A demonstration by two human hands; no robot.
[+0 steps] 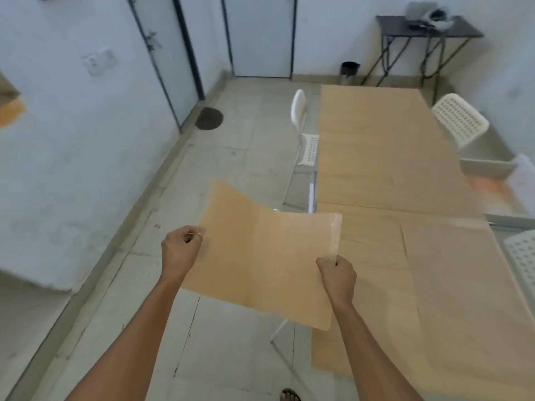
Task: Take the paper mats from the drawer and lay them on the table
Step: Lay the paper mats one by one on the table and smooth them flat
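Observation:
A tan paper mat (260, 253) hangs in the air between both hands, left of the table and above the floor. My left hand (181, 250) pinches its left edge. My right hand (337, 274) pinches its right edge, near the upper right corner. The sheet sags a little in the middle. The table (474, 206) stretches away on the right, with several tan paper mats (379, 146) lying flat side by side over most of its top. No drawer can be made out.
A white chair (302, 125) is tucked at the table's left side, and another white chair (460, 118) stands at its far right. A small dark table (428, 33) and a bin (348, 72) are by the back wall. Tiled floor lies on the left.

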